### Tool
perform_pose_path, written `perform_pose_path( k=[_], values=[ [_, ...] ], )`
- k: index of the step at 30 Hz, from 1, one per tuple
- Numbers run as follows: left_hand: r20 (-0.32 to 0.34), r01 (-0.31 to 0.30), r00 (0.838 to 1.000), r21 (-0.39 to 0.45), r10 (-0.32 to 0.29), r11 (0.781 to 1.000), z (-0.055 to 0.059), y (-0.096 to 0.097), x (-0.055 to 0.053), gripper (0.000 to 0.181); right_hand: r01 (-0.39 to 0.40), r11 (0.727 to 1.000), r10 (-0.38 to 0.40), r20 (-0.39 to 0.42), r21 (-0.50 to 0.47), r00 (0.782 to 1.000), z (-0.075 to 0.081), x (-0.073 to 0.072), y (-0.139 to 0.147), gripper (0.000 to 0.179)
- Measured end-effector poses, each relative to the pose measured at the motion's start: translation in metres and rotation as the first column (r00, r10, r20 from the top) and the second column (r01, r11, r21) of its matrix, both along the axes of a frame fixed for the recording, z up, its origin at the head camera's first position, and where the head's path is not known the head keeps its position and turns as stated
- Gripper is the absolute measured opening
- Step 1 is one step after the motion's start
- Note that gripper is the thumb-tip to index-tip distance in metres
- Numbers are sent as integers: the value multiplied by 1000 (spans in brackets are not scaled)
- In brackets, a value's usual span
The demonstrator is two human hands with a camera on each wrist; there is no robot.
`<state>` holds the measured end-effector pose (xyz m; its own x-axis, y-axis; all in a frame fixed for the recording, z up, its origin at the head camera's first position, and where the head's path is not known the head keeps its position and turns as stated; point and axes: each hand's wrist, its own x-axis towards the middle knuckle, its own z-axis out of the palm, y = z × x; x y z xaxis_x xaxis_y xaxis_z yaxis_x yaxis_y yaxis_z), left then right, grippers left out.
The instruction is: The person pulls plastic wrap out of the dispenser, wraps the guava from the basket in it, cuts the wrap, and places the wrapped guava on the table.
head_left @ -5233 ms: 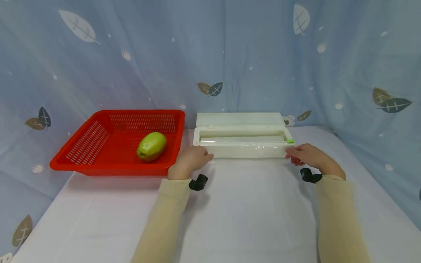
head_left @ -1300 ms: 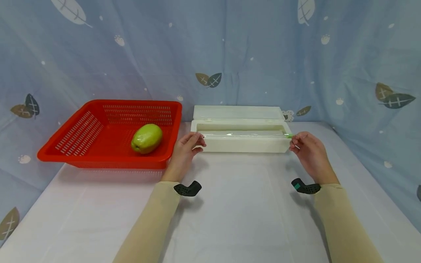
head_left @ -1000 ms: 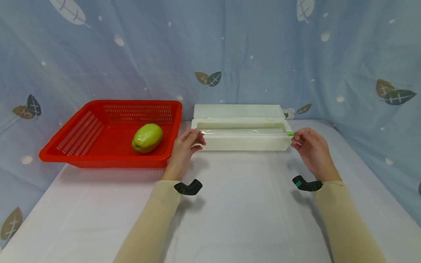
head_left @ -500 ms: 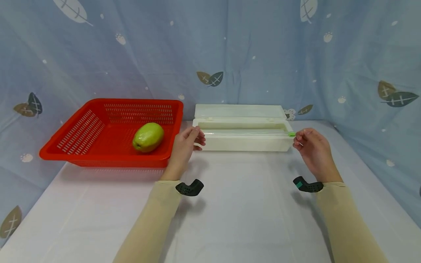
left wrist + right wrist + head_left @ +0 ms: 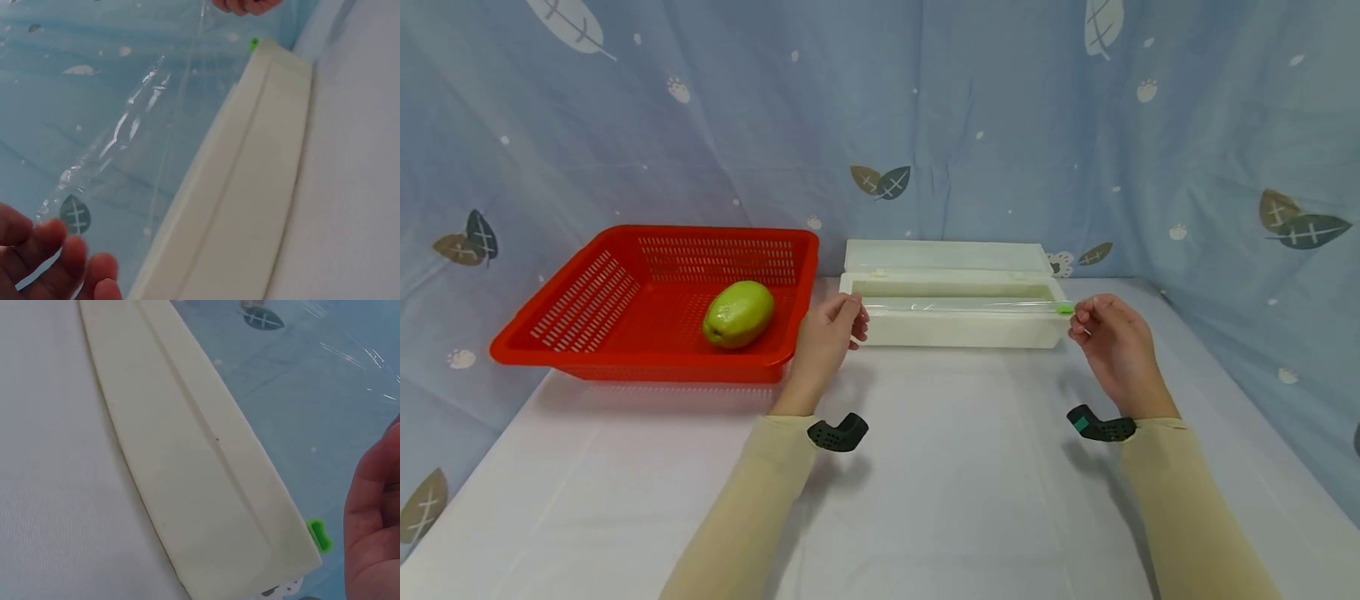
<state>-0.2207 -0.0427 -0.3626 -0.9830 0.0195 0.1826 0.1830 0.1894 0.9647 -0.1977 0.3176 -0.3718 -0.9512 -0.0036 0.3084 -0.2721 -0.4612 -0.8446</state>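
Though the head view showed clear plastic film (image 5: 925, 305) drawn across the long, white, open-lidded plastic box (image 5: 955, 330), cutting apparently remained; the left hand (image 5: 825, 342) pinched the film at nine o'clock, the right hand (image 5: 1116, 346) at three. The left-wrist view showed it stretched; the right-wrist view cropped the latter pinch.

Stretches out white and faintly creased as a broad surface (image 5: 962, 500), cloth-covered as far as can be made out. Carries a red slotted basket (image 5: 662, 368) toward the back left. Bears, just right of the basket and apart from it, a long white box (image 5: 955, 331), set lengthwise with its lid (image 5: 947, 257) tipped back.
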Motion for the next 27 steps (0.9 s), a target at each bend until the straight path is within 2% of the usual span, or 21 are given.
perform_pose_path(
  k=[4, 8, 14, 20, 27],
  values=[
    [3, -7, 1000, 15, 7, 1000, 2, 0, 0, 40, 9, 1000, -9, -10, -6, 1000, 0, 0, 0, 20],
    [16, 23, 1000, 43, -24, 999, 5, -2, 0, 38, 2, 1000, -2, -13, -9, 1000, 1, 1, -1, 21],
    [33, 66, 997, 129, -71, 989, 10, -4, 1, 35, -34, 999, 33, -59, -25, 998, 5, 2, 0, 23],
    [82, 58, 994, 174, -73, 983, 10, -7, 2, 35, -14, 1000, 14, -43, -6, 999, 7, 1, -2, 21],
    [57, 67, 995, 190, -79, 979, 11, -8, 2, 35, -15, 1000, 15, -51, -11, 999, 9, 4, -4, 21]
  ],
)
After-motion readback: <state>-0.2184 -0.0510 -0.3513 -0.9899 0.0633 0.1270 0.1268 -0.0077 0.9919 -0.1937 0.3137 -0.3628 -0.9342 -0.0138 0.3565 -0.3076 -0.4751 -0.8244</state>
